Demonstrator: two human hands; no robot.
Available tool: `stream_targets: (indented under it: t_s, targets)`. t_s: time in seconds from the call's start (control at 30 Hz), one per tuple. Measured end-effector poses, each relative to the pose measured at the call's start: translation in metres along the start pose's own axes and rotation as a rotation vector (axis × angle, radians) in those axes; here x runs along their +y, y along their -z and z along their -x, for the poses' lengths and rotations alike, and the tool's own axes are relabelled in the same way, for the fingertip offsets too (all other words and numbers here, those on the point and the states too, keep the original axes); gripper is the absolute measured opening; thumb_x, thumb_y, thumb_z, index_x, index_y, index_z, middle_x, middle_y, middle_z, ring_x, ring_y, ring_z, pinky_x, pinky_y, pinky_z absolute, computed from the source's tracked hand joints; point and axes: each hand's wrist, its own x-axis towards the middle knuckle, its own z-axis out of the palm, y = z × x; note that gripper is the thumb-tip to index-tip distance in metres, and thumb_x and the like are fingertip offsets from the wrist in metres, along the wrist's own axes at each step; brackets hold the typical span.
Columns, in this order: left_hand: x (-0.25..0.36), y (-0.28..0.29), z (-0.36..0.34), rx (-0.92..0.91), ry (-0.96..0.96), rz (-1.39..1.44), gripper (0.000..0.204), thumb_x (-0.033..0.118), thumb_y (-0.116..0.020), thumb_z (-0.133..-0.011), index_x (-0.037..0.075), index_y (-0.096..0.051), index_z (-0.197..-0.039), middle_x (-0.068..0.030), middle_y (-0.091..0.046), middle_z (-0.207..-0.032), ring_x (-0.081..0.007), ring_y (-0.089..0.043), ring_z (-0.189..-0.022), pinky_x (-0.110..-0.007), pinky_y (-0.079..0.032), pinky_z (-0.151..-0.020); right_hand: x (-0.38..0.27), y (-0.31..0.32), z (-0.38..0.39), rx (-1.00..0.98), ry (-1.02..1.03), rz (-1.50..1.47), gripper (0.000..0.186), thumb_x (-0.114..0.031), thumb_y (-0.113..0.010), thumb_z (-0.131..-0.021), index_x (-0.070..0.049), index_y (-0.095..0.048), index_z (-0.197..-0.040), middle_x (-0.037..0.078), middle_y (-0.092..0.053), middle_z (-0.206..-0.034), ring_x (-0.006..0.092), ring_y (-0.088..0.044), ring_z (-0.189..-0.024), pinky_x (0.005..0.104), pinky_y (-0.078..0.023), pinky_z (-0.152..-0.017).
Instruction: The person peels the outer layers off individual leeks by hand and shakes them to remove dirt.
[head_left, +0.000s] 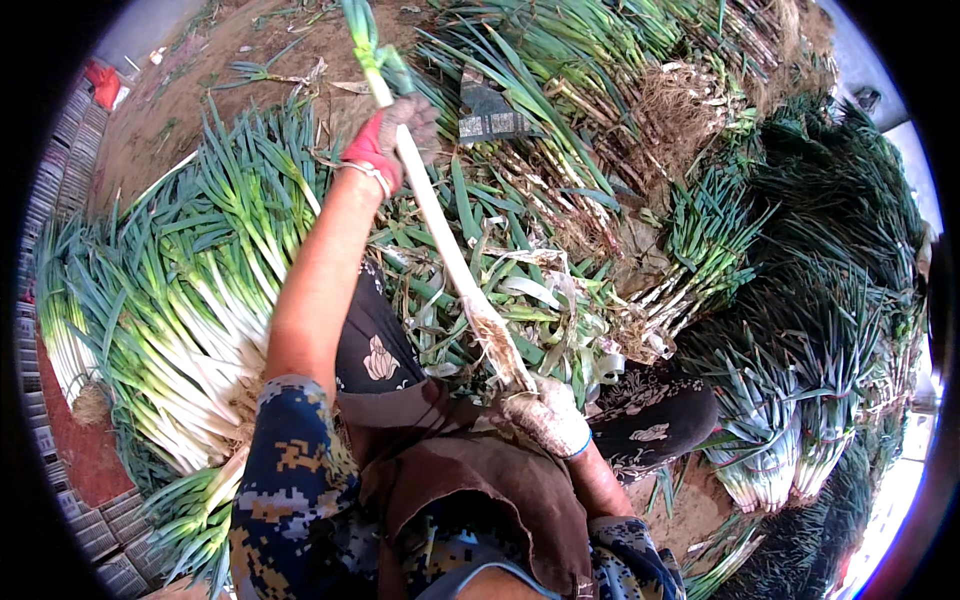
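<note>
A long green onion [445, 235] slants across the middle, its green top at the upper left and its brown, dirt-stained root end toward my lap. My left hand [405, 135], in a red and grey glove, is closed round the stalk just below the leaves. At the root end my right hand [550, 415], in a dirty white glove, grips the onion's base. Loose peeled leaves and dry skins [520, 290] lie in a heap beneath the stalk, in front of my knees. A brown apron [470, 480] covers my lap.
Cleaned green onions [200, 330] with white stalks are piled at my left. Uncleaned ones with roots [640, 120] lie at the far side. Large dark-green bundles [820, 290] stand stacked along the right. A dark printed scrap [490, 108] rests on the far pile.
</note>
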Motion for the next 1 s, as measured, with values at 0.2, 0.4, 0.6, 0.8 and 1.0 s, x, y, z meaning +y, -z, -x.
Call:
stream_targets:
  t_s: [0.2,0.4,0.6,0.8,1.0]
  targets:
    - [0.095,0.052,-0.017,0.007,-0.149,-0.18,0.038,0.024,-0.068,-0.081,0.003,-0.057,-0.111,-0.0194,-0.059,-0.111,-0.0294,-0.059,-0.106,-0.04,-0.053,-0.083,0.015,-0.004,-0.006,-0.159,0.02,-0.009,0.031,-0.024,-0.061,-0.086,0.003,-0.061,-0.102,0.011,-0.063,-0.075,0.0144,-0.06,-0.071,0.032,-0.049,-0.068]
    - [0.189,0.234,0.017,0.348,-0.193,-0.084,0.065,0.04,-0.066,-0.085,-0.001,-0.042,-0.13,-0.0165,-0.049,-0.134,-0.0269,-0.05,-0.122,-0.036,-0.045,-0.098,0.049,0.032,-0.026,0.103,0.018,0.33,0.04,-0.034,-0.062,-0.086,-0.004,-0.059,-0.113,0.018,-0.066,-0.088,0.0331,-0.066,-0.08,0.0413,-0.051,-0.071]
    - [0.01,0.53,0.17,0.939,0.063,-0.088,0.021,0.033,-0.059,-0.09,0.013,-0.056,-0.098,-0.0068,-0.055,-0.069,-0.0267,-0.056,-0.064,-0.042,-0.049,-0.06,0.067,0.096,-0.149,0.329,0.082,0.752,0.046,-0.044,-0.063,-0.082,-0.006,-0.063,-0.109,0.021,-0.06,-0.109,0.0367,-0.062,-0.096,0.0438,-0.05,-0.082]
    - [-0.096,0.384,0.127,1.035,0.02,-0.217,0.025,0.035,-0.06,-0.088,0.013,-0.05,-0.094,-0.0063,-0.056,-0.069,-0.0214,-0.052,-0.052,-0.035,-0.046,-0.047,0.158,0.172,-0.296,0.607,0.065,0.657,0.048,-0.037,-0.064,-0.08,-0.005,-0.054,-0.114,0.025,-0.06,-0.107,0.0396,-0.062,-0.094,0.0475,-0.05,-0.079]
    - [-0.118,0.462,0.181,1.058,0.028,-0.946,0.034,0.035,-0.058,-0.089,0.007,-0.056,-0.109,-0.0061,-0.061,-0.081,-0.0169,-0.057,-0.064,-0.033,-0.048,-0.055,0.19,0.184,-0.411,0.592,-0.173,0.877,0.074,-0.038,-0.063,-0.076,-0.008,-0.037,-0.138,0.026,-0.059,-0.117,0.0397,-0.063,-0.094,0.0472,-0.052,-0.08]
